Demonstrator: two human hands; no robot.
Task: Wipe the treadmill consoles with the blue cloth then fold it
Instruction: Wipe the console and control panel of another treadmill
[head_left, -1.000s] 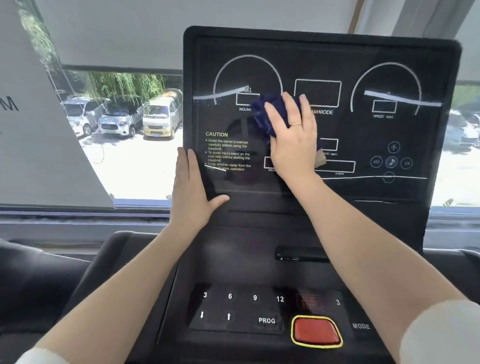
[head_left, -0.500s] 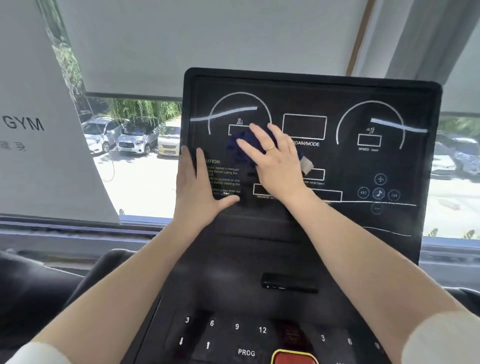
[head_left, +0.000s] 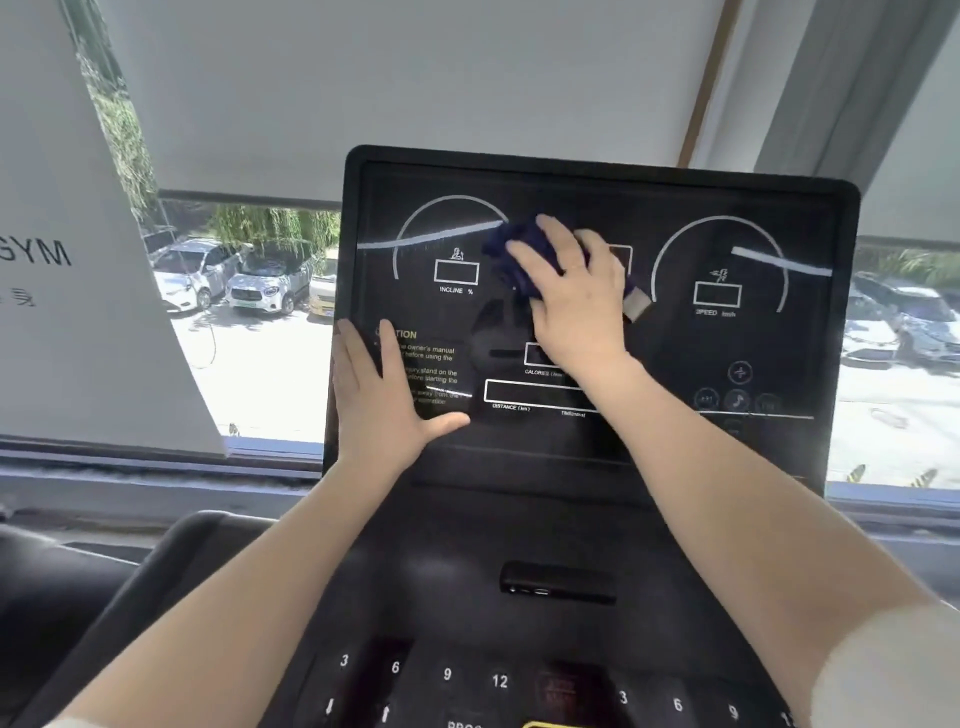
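The black treadmill console (head_left: 779, 467) stands upright in front of me, with white dials and boxes printed on its glossy screen. My right hand (head_left: 574, 296) lies flat on the upper middle of the screen and presses the dark blue cloth (head_left: 511, 249) against it with straight fingers. The cloth bunches out past my fingertips, and its pale label (head_left: 638, 304) sticks out to the right of the hand. My left hand (head_left: 384, 400) rests flat on the screen's lower left edge, fingers straight, over the yellow caution text.
Below the screen is a sloped keypad panel (head_left: 498, 680) with number keys and a dark slot (head_left: 558, 582). Behind the console is a window (head_left: 260, 364) onto parked cars, with a white blind above. A white GYM sign (head_left: 78, 291) hangs at the left.
My right hand has slid the cloth up and to the right across the screen. My left hand stays on the lower left edge. My head has tilted up, so the console sits lower in view.
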